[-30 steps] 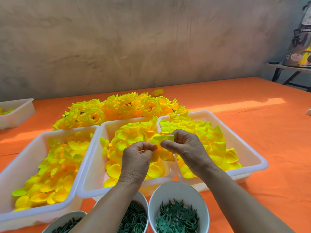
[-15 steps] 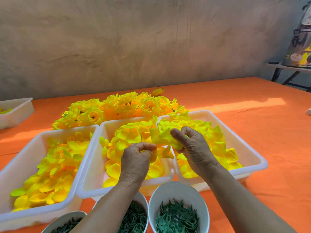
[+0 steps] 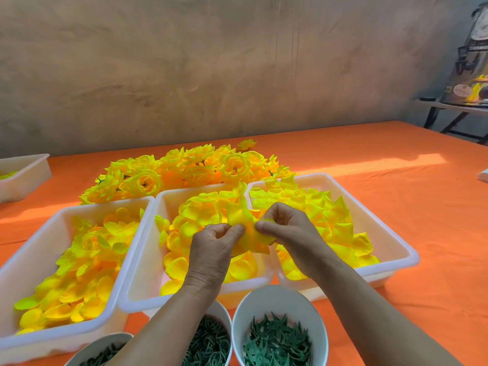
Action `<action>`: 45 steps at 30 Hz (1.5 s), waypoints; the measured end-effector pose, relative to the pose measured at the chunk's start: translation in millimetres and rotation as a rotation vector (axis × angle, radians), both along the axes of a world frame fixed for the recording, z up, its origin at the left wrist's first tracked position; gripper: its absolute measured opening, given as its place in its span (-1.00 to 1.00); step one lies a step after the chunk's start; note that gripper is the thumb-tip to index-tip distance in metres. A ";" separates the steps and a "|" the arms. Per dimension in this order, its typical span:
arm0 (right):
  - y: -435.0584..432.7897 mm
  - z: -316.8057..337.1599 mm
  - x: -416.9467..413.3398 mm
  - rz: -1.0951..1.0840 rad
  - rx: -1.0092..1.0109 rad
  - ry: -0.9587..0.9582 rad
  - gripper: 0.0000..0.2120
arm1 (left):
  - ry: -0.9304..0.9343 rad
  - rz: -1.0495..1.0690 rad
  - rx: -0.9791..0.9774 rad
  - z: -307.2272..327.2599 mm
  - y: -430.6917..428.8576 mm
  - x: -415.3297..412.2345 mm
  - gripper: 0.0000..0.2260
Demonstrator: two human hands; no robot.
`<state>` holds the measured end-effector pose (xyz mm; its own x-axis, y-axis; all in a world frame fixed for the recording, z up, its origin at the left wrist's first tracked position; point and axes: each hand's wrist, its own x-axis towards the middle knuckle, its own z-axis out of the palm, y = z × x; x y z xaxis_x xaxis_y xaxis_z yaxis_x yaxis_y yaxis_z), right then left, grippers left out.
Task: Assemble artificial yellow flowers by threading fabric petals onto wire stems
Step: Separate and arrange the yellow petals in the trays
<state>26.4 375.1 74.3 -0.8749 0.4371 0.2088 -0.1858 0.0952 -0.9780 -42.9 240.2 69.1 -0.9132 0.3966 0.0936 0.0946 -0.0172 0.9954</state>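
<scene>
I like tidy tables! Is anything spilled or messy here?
Nothing looks spilled or broken. The petals sit inside their white trays, the green pieces inside their cups. Only the finished flowers lie heaped loose on the orange cloth behind the trays.

On my feed: left hand [image 3: 211, 249] and right hand [image 3: 293, 231] bare, both forearms [image 3: 369, 313] bare up to the frame edge, knuckles creased, wrists wrinkled.

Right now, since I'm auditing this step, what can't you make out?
Head view only.
- Wire stem: hidden, if present, by left hand, right hand and held petals.
- Left bowl: cut by bottom edge.
- Middle bowl: half under the left forearm.
- Far tray: cut by left edge.
</scene>
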 end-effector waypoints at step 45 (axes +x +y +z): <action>-17.7 -4.6 5.2 -0.228 0.650 -0.025 -0.84 | -0.115 -0.070 0.135 -0.5 -3.4 -0.6 -0.71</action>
<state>31.6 357.4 69.7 -0.7838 0.4038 0.4718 -0.0692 0.6982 -0.7126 -43.4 236.8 68.7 -0.8914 0.4508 0.0475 -0.0254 -0.1543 0.9877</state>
